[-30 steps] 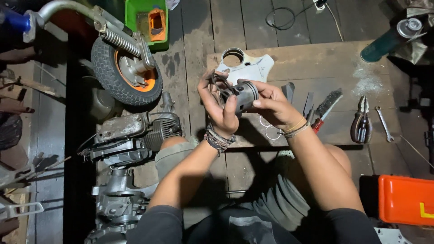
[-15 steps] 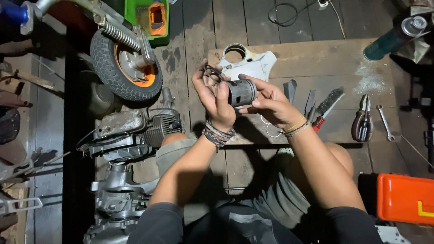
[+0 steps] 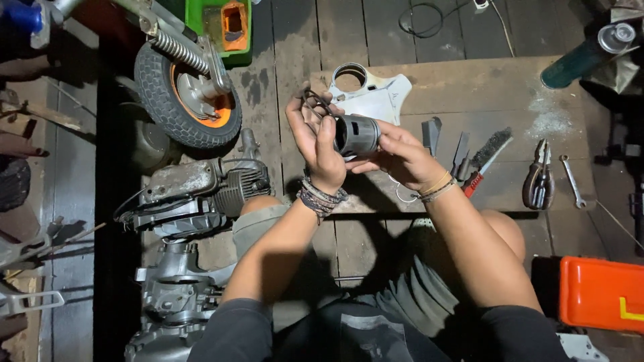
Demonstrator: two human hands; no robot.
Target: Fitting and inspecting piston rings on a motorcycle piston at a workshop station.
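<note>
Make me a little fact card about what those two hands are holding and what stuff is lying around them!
left hand: holds thin dark rings, thumb on the cylinder
right hand: grips the cylinder from the side
cylinder: grey metal, hollow, open end showing
behind hands: white plastic cover on wooden board
right of hands: wire brush, pliers, spanner
left of hands: small wheel, engine

Bare forearms below short black sleeves. Stacked dark beaded and braided bracelets [image 3: 320, 198] around the wrist of the left hand [image 3: 315, 144]. Thin yellow and grey bands [image 3: 436, 188] at the wrist of the right hand [image 3: 401, 155]. Grey-green shorts [image 3: 409, 295], knees bare.
</note>
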